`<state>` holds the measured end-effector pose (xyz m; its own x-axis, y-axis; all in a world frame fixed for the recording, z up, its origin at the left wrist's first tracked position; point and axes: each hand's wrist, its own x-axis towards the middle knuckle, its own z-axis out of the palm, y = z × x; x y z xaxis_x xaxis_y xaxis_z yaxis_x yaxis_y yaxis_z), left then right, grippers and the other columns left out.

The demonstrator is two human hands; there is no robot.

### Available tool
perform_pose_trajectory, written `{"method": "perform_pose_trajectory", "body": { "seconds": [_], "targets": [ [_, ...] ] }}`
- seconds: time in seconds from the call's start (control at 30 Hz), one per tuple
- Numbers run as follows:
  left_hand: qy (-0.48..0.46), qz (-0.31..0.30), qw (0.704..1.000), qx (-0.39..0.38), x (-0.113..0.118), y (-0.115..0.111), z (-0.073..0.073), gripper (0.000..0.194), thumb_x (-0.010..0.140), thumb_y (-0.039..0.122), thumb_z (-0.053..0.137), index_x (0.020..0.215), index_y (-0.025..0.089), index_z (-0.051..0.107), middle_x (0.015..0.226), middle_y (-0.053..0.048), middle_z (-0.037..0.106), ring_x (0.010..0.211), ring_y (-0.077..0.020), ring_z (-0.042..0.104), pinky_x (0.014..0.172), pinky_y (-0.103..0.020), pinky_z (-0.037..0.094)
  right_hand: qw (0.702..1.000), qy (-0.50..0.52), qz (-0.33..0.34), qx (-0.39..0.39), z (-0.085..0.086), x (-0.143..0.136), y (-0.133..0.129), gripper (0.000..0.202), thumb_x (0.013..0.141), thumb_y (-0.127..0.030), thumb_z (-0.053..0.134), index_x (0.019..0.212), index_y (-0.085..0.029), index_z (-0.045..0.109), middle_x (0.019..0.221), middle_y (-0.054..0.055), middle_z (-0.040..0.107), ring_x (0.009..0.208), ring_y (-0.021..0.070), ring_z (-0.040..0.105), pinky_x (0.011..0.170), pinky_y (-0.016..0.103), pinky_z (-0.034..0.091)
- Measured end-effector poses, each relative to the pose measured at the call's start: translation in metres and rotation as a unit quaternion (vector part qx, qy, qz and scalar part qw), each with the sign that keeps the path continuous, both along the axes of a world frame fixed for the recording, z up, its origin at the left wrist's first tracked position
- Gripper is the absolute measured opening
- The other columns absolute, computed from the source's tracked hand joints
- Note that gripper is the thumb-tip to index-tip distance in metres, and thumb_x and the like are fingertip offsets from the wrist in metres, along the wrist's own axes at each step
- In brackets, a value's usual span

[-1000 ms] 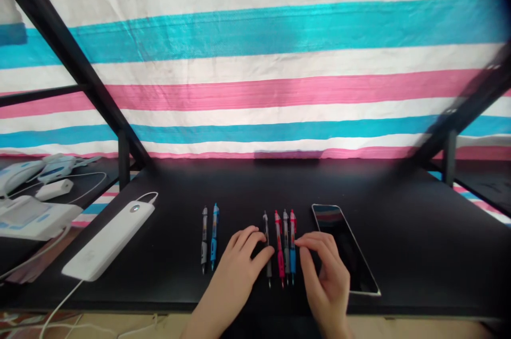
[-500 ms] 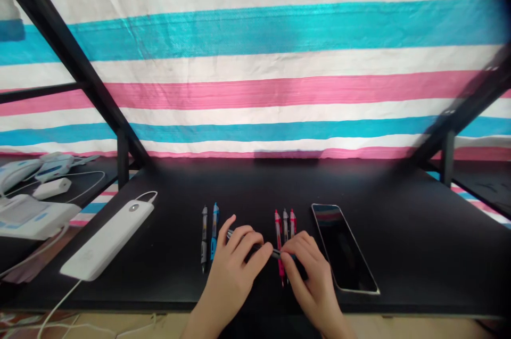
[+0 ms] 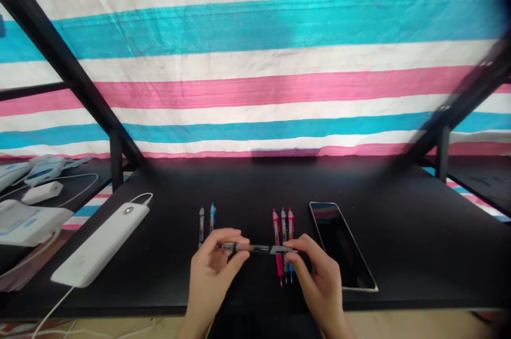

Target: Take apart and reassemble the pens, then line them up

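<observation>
Between my two hands a grey and black pen (image 3: 259, 249) is held level, pointing sideways. My left hand (image 3: 213, 264) pinches its left part between thumb and fingers. At the other end my right hand (image 3: 315, 270) grips the grey part with thumb and forefinger. Behind my left hand lie a grey pen (image 3: 201, 222) and a blue pen (image 3: 213, 215), their lower parts covered by the hand. By my right hand rest a red pen (image 3: 276, 227), a grey-topped pen (image 3: 283, 222) and another red-topped pen (image 3: 290, 220), lying side by side and partly hidden.
A smartphone (image 3: 345, 248) lies right of my right hand. On the left stretches a white power bank (image 3: 101, 243) with a cable. White devices (image 3: 32, 219) sit on a neighbouring surface. Black frame bars (image 3: 75, 83) slope up on both sides of the black table (image 3: 239, 184).
The held pen has turned from slanted to nearly level and shows more of its length. My left hand has shifted slightly left and its fingers have curled in. The view has moved slightly.
</observation>
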<state>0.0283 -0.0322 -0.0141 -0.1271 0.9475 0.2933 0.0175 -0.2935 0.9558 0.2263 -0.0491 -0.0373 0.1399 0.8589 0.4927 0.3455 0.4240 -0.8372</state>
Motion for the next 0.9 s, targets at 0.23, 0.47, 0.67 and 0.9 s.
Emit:
{"method": "perform_pose_trajectory", "body": {
  "seconds": [0.23,0.47,0.67,0.9],
  "targets": [
    [-0.274,-0.012,0.954,-0.124,0.02,-0.001,-0.016,0.027,0.069,0.036,0.093,0.085,0.022,0.077,0.09,-0.005,0.08,0.091,-0.02,0.076,0.088,-0.029,0.06,0.999,-0.03,0.035,-0.006,0.004,0.003,0.005,0.02,0.101,-0.029,0.057,0.092,-0.021,0.073,0.073,0.001,0.066,0.061,0.0162,0.065,0.055,0.024,0.05],
    [-0.354,0.024,0.92,-0.167,0.028,0.001,-0.01,0.035,0.053,0.032,0.101,0.076,0.02,0.077,0.076,-0.005,0.081,0.078,-0.0217,0.079,0.08,-0.032,0.064,0.999,-0.03,0.035,-0.009,-0.001,0.002,0.005,0.015,0.098,-0.023,0.062,0.093,-0.021,0.076,0.076,0.002,0.069,0.067,0.0168,0.067,0.062,0.026,0.054],
    [-0.37,0.047,0.91,-0.179,0.03,0.0,-0.005,0.037,0.043,0.027,0.104,0.07,0.019,0.079,0.069,-0.004,0.08,0.07,-0.0197,0.079,0.069,-0.024,0.064,0.999,-0.017,0.025,0.032,-0.004,0.0,0.002,0.014,0.096,-0.018,0.066,0.095,-0.022,0.079,0.078,0.003,0.073,0.068,0.0177,0.068,0.062,0.027,0.057],
    [-0.376,0.092,0.896,-0.219,0.031,0.001,-0.003,0.042,0.036,0.03,0.105,0.066,0.017,0.078,0.064,-0.004,0.079,0.062,-0.0166,0.077,0.06,-0.017,0.061,0.99,-0.055,0.03,0.125,0.006,0.0,0.003,0.018,0.094,-0.009,0.069,0.104,-0.021,0.077,0.079,0.004,0.075,0.067,0.0171,0.067,0.06,0.026,0.058]
  ]
}}
